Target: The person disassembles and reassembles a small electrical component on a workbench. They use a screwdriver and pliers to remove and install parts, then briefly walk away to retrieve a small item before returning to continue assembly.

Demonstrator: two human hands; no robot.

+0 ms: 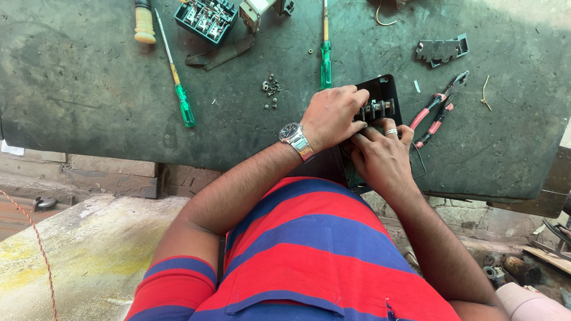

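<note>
While both hands close their grip on the black terminal block (380, 98) at the worktop's (89, 89) near edge, left hand (333, 116) covers its top and right hand (380, 154) pinches below. Red-handled pliers (437, 110) lie just beside; green screwdrivers (181, 95) farther off.

The shirt (309, 249) was striped red and blue. The table (89, 89) was dark green, the screwdrivers' (184, 104) handles bright green, the pliers' (437, 110) grips red, the box (383, 95) black, the watch (295, 137) silver with a dark face.
</note>
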